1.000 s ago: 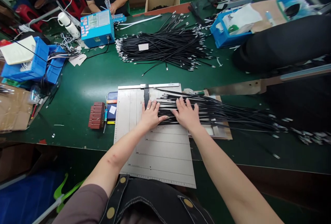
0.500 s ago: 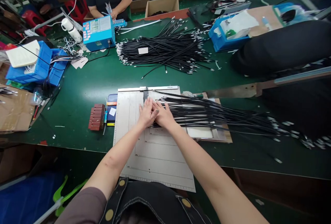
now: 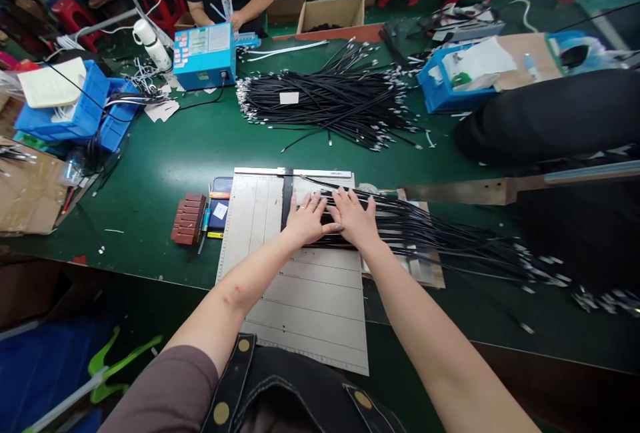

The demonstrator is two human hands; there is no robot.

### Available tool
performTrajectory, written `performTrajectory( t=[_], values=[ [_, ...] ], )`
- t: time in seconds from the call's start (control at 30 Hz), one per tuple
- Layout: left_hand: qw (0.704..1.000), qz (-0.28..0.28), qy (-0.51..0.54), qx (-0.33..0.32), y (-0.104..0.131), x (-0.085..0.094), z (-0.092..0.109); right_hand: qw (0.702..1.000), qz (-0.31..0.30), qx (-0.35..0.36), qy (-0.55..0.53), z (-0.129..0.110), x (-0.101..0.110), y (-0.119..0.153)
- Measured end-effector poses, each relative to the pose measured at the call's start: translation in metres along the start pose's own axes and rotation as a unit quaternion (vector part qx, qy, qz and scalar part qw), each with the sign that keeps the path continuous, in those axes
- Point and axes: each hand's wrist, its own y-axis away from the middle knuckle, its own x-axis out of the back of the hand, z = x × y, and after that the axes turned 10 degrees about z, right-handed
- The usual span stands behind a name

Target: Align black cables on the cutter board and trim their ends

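Left hand: the person's left hand (image 3: 306,219) lies palm down near the middle of the frame, fingers fanned wide over the cables, with a ring on one of them; the thumb points toward the other hand.
Right hand: the right hand (image 3: 354,221) rests just beside it, also palm down on the cables, fingers spread and thumb turned inward. I can't make out anything pinched in either.
Black cables: these black cables (image 3: 440,239) run from under both hands toward the right edge of the frame, their pale tips scattered at the far end. What sits directly beneath the palms is hidden from me.
Ruled board: the pale board (image 3: 320,306) lies under the hands at centre, marked with lines, a black strip (image 3: 287,203) crossing it just left of the left fingers.
Metal arm: a flat metal arm (image 3: 455,193) stretches away to the right, above the cables in the frame.
Left of the board: a brown grooved block (image 3: 189,219) and a dark blue case (image 3: 219,214), near each other on the green table (image 3: 175,143).
Cable heap: a big pile (image 3: 320,103) at upper centre, a white slip (image 3: 289,98) on top.
Co-worker: at upper left of centre, a hand (image 3: 237,19) behind a blue machine (image 3: 205,56).
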Motion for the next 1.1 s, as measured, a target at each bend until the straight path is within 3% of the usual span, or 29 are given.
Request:
performTrajectory(
  t=[0.1,0.23,0.4,0.5,0.57,0.73,0.83,0.97,1.03,1.1],
  values=[
    [1.0,-0.011,-0.014,0.012,0.0,0.003,-0.011,1.0,0.001,0.014,0.013,0.001,0.0,-0.006],
    [0.999,-0.003,-0.028,0.016,0.019,0.011,-0.03,0.998,0.017,0.055,0.019,-0.011,-0.004,-0.001],
    [0.996,-0.039,0.035,0.076,0.03,0.013,-0.045,0.997,-0.02,0.075,0.002,-0.053,-0.008,-0.001],
    [0.991,-0.027,0.072,0.114,0.024,0.013,-0.051,0.995,-0.059,0.08,-0.023,-0.075,-0.006,-0.008],
    [0.991,-0.016,0.071,0.108,0.017,0.013,-0.051,0.994,-0.066,0.078,-0.041,-0.074,-0.002,-0.011],
    [0.999,0.009,0.013,0.042,0.009,0.01,-0.041,0.999,-0.018,-0.024,-0.024,-0.034,0.0,-0.014],
    [0.998,0.028,0.009,0.047,0.014,0.009,-0.042,0.999,-0.031,0.021,-0.03,-0.035,-0.006,-0.017],
    [0.99,0.013,0.053,0.127,0.01,0.013,-0.054,0.99,-0.047,0.119,-0.052,-0.06,-0.01,-0.03],
    [0.991,0.023,0.057,0.121,-0.003,0.016,-0.058,0.992,-0.036,0.113,-0.052,-0.059,-0.008,-0.038],
    [0.996,0.024,0.046,0.076,-0.019,0.017,-0.059,0.997,-0.023,0.061,-0.042,-0.046,-0.005,-0.042]
  ],
)
